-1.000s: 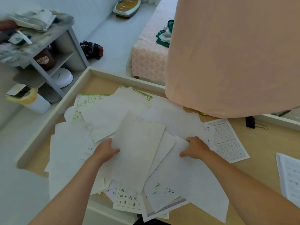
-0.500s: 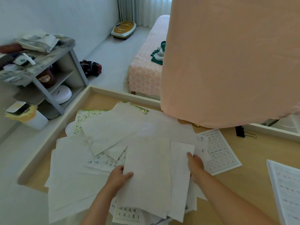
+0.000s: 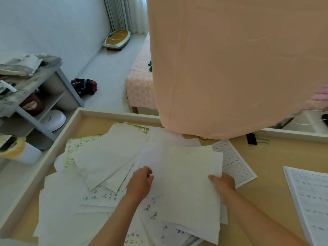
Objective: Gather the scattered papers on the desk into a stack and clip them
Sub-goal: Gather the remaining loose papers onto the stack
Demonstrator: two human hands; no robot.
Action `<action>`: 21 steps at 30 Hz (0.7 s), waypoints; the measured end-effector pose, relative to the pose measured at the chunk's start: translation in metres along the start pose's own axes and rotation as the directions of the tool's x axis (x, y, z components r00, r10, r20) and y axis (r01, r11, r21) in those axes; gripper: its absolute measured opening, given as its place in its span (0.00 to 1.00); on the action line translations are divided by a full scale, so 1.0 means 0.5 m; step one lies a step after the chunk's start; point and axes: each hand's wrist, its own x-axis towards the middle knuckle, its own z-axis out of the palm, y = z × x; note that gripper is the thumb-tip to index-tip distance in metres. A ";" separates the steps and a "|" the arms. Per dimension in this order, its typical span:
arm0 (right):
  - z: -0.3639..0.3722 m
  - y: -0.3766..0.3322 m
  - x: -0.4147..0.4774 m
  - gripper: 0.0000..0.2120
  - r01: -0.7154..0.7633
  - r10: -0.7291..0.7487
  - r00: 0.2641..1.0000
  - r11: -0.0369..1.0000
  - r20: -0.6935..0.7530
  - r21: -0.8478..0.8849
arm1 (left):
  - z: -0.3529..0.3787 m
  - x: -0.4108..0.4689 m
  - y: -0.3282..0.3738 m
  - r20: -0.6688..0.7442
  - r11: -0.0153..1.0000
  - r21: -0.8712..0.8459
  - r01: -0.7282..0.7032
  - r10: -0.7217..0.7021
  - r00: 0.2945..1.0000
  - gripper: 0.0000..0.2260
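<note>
Both hands sit on the paper heap near the front edge of the tabletop point(image 3: 276, 157). The right hand point(image 3: 224, 183) pinches the right edge of a cream sheet point(image 3: 191, 183), thumb on top and fingers hidden beneath, so that it can serve, I judge, as the top of a forming stack. The left hand point(image 3: 141, 183) rests loosely curled on the sheets just left of it, fingers bent and holding nothing I can make out, probably steadying the pile or feeling for the next edge. Around them the scattered papers point(image 3: 106, 157) fan out unaligned toward the left rim and the far left corner, so the gathering looks early. A grid-printed sheet point(image 3: 234, 166) lies just right of the right hand, and another printed page point(image 3: 310, 197) sits apart at the right edge. The black binder clip point(image 3: 252, 138) waits untouched by the far rim, partly under a hanging peach cloth point(image 3: 230, 68), well apart from both hands.
</note>
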 end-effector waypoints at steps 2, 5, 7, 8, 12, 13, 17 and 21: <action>-0.021 0.005 0.020 0.11 -0.016 0.016 0.999 1.000 -0.042 0.011 | -0.006 0.061 0.020 -0.025 0.983 0.157 -0.095 0.100 0.995 0.13; -0.033 0.006 0.040 0.10 -0.027 0.029 0.999 0.998 -0.045 0.050 | -0.016 0.152 0.041 0.079 0.924 0.360 -0.128 0.106 0.991 0.31; -0.033 0.001 0.044 0.08 -0.020 0.022 0.999 0.996 -0.030 0.083 | -0.017 0.206 0.039 0.197 0.873 0.463 -0.154 0.067 0.978 0.44; -0.031 -0.003 0.043 0.06 -0.002 0.004 1.000 0.996 -0.024 0.087 | -0.015 0.229 0.034 0.245 0.856 0.491 -0.160 0.041 0.969 0.48; -0.013 -0.008 0.042 0.14 0.051 -0.053 0.998 0.997 0.033 0.051 | -0.011 0.271 0.032 0.276 0.795 0.570 -0.208 0.053 0.960 0.50; -0.007 -0.005 0.045 0.17 0.047 -0.049 0.997 0.998 0.053 0.033 | -0.012 0.276 0.036 0.261 0.774 0.594 -0.219 0.073 0.963 0.47; 0.006 -0.002 0.058 0.17 0.021 -0.021 1.000 0.999 -0.013 0.043 | -0.015 0.288 0.040 0.285 0.753 0.598 -0.276 0.123 0.951 0.29; 0.007 -0.009 0.067 0.13 -0.064 0.096 0.987 0.972 -0.130 0.226 | -0.026 0.264 0.051 0.162 0.995 0.077 -0.063 0.050 0.986 0.07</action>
